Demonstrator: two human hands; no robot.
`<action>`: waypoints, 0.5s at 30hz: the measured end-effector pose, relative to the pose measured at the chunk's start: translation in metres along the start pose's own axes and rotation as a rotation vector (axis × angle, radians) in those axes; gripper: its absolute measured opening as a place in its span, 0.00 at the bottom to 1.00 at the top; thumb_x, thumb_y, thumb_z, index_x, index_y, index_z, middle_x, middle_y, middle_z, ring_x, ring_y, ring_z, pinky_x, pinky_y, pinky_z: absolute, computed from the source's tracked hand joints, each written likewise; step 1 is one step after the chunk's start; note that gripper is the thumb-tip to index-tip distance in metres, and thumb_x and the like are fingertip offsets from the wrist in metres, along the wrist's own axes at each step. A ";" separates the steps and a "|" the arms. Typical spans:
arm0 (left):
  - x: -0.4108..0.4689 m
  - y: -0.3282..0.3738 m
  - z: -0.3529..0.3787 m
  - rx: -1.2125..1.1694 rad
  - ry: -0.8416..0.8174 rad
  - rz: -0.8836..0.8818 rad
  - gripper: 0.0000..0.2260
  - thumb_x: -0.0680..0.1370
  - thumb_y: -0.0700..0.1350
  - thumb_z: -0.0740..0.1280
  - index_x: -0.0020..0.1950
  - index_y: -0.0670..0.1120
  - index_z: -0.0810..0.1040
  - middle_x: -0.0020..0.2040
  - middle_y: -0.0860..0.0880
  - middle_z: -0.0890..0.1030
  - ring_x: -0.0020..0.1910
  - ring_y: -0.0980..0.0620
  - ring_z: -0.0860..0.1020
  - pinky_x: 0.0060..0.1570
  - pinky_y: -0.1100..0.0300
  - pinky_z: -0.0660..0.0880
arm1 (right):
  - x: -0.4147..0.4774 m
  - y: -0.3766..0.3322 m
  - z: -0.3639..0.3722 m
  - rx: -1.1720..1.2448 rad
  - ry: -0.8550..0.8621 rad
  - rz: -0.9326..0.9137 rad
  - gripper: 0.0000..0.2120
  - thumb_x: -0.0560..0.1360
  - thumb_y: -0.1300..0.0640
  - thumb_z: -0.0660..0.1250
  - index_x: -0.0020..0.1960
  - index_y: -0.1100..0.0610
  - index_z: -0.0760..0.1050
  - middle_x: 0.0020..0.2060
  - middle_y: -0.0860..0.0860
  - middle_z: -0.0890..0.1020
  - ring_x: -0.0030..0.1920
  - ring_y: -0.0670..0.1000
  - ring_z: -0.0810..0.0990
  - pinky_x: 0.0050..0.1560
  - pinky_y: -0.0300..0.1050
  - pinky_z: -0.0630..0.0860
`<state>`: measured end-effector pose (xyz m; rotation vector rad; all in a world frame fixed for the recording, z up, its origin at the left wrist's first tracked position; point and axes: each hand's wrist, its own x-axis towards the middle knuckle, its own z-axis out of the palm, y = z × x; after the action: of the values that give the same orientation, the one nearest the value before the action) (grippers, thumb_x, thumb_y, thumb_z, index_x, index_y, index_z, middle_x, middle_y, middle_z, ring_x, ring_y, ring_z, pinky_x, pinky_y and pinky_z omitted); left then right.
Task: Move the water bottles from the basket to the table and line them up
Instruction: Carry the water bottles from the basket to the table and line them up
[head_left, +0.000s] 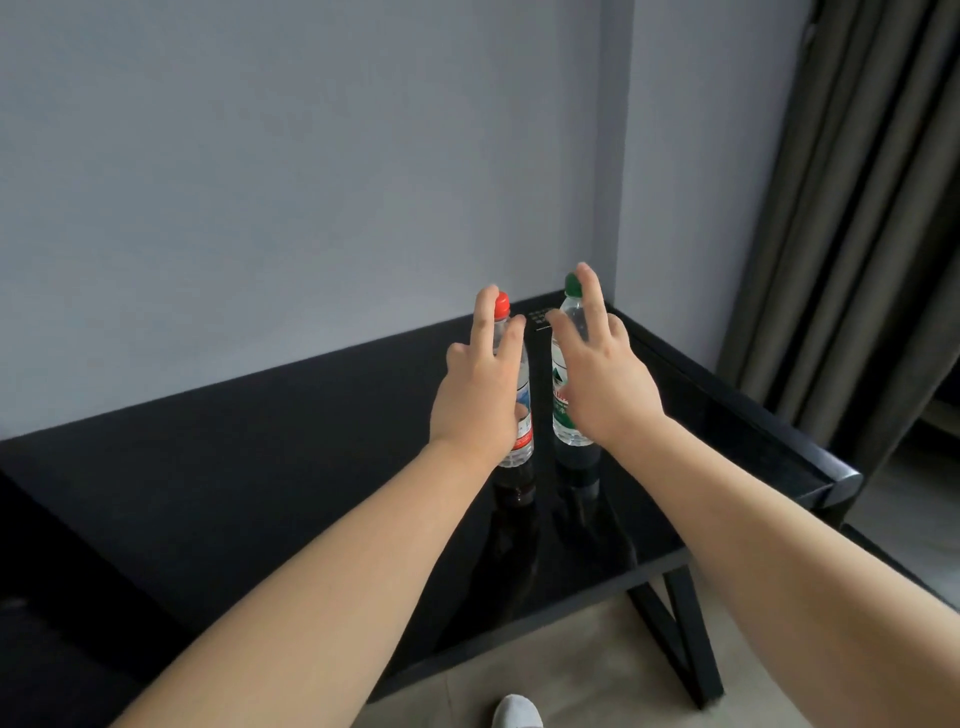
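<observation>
Head view:
- Red-capped bottle (523, 387) upright on glossy black table (587, 561), cap on, clear body; fill level unreadable.
- Green-capped bottle (563, 421) upright just beside it at 3 o'clock, small gap between them, capped and clear.
- Left hand (480, 395) against red-capped bottle from 9 o'clock, fingers straight and spread.
- Right hand (602, 379) against green-capped bottle from 3 o'clock, fingers straight and spread.
- Grey curtain (852, 208) at 2 o'clock of bottles.
- White shoe (517, 712) at 6 o'clock on floor.
</observation>
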<state>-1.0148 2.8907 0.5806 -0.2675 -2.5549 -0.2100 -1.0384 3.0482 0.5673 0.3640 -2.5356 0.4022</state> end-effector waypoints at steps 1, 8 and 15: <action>0.005 0.004 0.004 -0.005 -0.004 0.006 0.45 0.68 0.39 0.82 0.78 0.51 0.62 0.83 0.50 0.43 0.53 0.46 0.74 0.43 0.57 0.81 | 0.002 0.006 0.000 -0.009 0.007 0.001 0.42 0.68 0.68 0.76 0.77 0.52 0.62 0.82 0.50 0.34 0.70 0.62 0.67 0.35 0.48 0.78; 0.032 0.033 0.023 -0.038 -0.018 0.043 0.43 0.70 0.38 0.80 0.79 0.51 0.61 0.83 0.50 0.41 0.55 0.45 0.73 0.44 0.57 0.80 | 0.015 0.047 -0.001 -0.051 0.021 0.026 0.41 0.68 0.70 0.75 0.76 0.53 0.63 0.82 0.51 0.34 0.70 0.63 0.67 0.36 0.48 0.76; 0.050 0.054 0.039 -0.062 -0.006 0.056 0.42 0.71 0.37 0.79 0.79 0.51 0.61 0.83 0.49 0.43 0.55 0.44 0.73 0.42 0.55 0.81 | 0.024 0.079 -0.002 -0.065 0.020 0.047 0.42 0.66 0.70 0.75 0.74 0.51 0.63 0.81 0.48 0.33 0.70 0.64 0.67 0.36 0.56 0.82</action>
<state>-1.0633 2.9578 0.5806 -0.3638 -2.5459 -0.2676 -1.0836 3.1175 0.5661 0.2743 -2.5345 0.3388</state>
